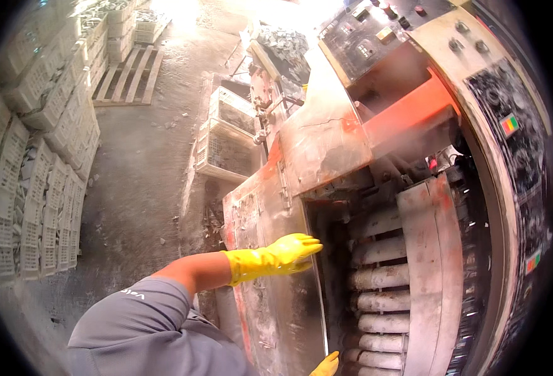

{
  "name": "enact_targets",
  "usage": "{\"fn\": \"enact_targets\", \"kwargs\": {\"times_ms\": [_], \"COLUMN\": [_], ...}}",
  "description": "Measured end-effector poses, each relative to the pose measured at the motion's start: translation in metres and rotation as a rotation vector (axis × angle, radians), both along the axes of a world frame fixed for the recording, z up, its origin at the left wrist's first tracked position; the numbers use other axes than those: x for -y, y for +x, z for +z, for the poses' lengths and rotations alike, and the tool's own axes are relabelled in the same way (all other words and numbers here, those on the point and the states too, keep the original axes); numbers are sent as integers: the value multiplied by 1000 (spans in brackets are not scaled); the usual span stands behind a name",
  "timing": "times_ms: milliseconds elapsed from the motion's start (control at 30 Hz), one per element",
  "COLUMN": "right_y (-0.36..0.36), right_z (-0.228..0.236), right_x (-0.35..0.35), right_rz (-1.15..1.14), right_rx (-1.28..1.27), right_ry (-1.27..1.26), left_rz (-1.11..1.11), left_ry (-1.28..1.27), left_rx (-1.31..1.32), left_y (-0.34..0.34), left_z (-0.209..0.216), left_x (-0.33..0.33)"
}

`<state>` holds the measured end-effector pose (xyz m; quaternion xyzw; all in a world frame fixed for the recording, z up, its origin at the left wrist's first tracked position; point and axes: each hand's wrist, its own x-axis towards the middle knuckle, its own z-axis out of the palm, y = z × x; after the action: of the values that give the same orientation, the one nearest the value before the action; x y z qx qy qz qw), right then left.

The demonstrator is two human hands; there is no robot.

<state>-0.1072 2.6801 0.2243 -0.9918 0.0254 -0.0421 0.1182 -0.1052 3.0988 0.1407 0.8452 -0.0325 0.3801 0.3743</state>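
Note:
My left hand [282, 254], in a yellow rubber glove, reaches over the worn metal side table [276, 319] of a machine. Its fingers are stretched out toward the table's inner edge, and nothing shows in them. At the lower edge of the picture, the fingers of my right hand [326, 365] appear in a matching glove. They look extended and lie near the same inner edge; the rest of that hand is out of the picture. Beyond a dark gap to the right runs a row of pale, dusty rollers [380, 301], beside a long whitish panel [430, 250].
Stacked white plastic crates [32, 207] full of pieces line the left side. A wooden pallet [129, 78] lies on the dusty floor. Two white crates [226, 147] stand beside the machine. An orange beam [408, 119] and metal cover [326, 147] rise ahead.

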Motion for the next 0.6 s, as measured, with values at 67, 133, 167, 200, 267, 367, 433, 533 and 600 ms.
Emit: {"fn": "enact_targets", "kwargs": {"times_ms": [67,133,167,200,267,367,433,533,600], "right_y": [8,11,12,11,20,36,53,71,77], "right_z": [-14,-14,-13,-16,-16,-16,-34,-75,-60], "right_x": [17,-1,-12,-21,-37,-73,-49,23,17], "right_rz": [-23,-81,-98,-117,-136,-199,-123,-4,-69], "right_rx": [25,17,12,-2,-36,-114,34,249,52], "right_ry": [-26,-38,-41,-43,-60,-49,-95,-130,7], "left_rz": [-7,-72,-135,-177,-215,-227,-237,-263,-232], "left_ry": [84,216,305,348,394,493,432,433,439], "left_rx": [-52,-227,-373,-500,-730,-978,-990,-1028,-1030], "left_y": [38,67,82,90,114,137,155,168,173], "left_z": [20,19,11,13,25,48,38,36,25], "left_x": [-25,-53,-67,-70,-75,-73,-75,-71,-76]}}
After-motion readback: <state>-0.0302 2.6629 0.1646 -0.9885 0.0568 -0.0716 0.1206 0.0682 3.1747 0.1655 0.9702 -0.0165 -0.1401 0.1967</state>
